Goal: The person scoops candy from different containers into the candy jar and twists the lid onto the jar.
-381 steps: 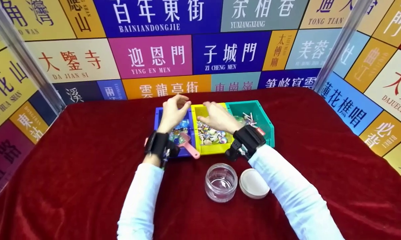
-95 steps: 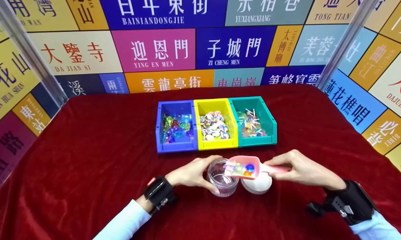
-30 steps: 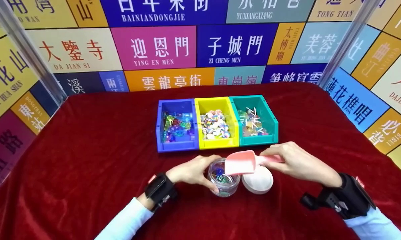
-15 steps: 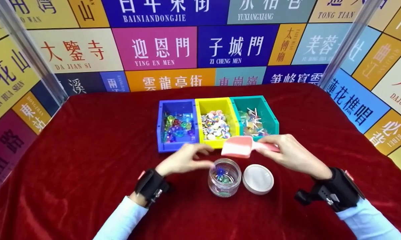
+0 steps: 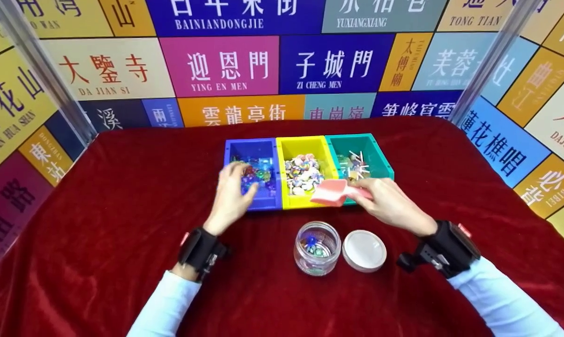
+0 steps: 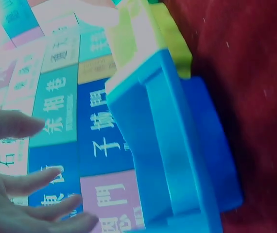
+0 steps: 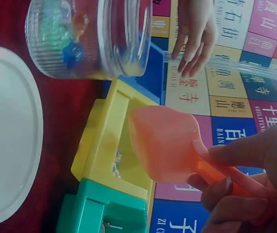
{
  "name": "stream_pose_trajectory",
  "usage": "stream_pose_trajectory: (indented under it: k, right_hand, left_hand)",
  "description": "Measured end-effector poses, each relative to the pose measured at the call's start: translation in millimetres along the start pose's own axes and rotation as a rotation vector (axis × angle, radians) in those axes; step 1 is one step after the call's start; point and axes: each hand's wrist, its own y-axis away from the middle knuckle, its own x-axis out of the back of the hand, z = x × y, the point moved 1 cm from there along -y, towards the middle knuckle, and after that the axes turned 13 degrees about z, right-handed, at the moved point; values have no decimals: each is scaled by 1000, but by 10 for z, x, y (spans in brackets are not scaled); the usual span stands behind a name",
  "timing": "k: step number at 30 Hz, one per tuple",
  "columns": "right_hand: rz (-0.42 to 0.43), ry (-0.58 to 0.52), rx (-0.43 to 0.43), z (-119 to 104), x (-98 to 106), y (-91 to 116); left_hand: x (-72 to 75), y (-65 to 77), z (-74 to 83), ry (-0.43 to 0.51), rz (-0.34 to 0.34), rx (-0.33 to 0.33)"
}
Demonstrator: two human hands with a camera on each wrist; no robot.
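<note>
By the yellow bin point(image 5: 295, 202), I see right hand point(image 5: 389, 202) fingers curled round pink scoop point(image 5: 330, 193); left hand point(image 5: 231, 197), fingers spread, near blue bin point(image 5: 267, 202); bead-holding jar point(image 5: 305, 263) beside lid point(image 5: 364, 251).

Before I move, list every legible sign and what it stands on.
"大鑒寺 DA JIAN SI": cream wall panel
"迎恩門 YING EN MEN": pink panel
"子城門 ZI CHENG MEN": dark-blue panel
"BAINIANDONGJIE": upper blue panel
"余相巷 YUXIANGXIANG": grey panel
"TONG TIAN": tan panel
"雲龍亭街": orange panel
"太傅廟": ochre panel
"蓮花樵唱": light-blue panel
"必背 BIBEI": gold panel
"東站 DONGZHAN": amber panel
"LIAN HUA SHAN": yellow panel
Other wall lettering is cut off, small or blurred.
</note>
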Motion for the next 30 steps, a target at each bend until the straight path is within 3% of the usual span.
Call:
stream_pose_trajectory:
  k: [5, 8, 12, 20, 30]
  right_hand:
    - [12, 53, -4, -4, -62, -104]
    - [3, 63, -13, -12, -98, -156]
    - [-9, 75, -21, -35, -147, -214]
    - [-13, 159, -24, -112, -224, -317]
    - [-46, 338, -49, -282, -248, -424]
  left_hand:
    - [14, -50, -158, -82, 31, 101]
    - [16, -60, -250, -111, 5, 174]
    - [11, -70, -341, -126, -40, 218]
    - [-6, -107, -423, -176, -107, 270]
    - [-21, -108, -440, -205, -97, 247]
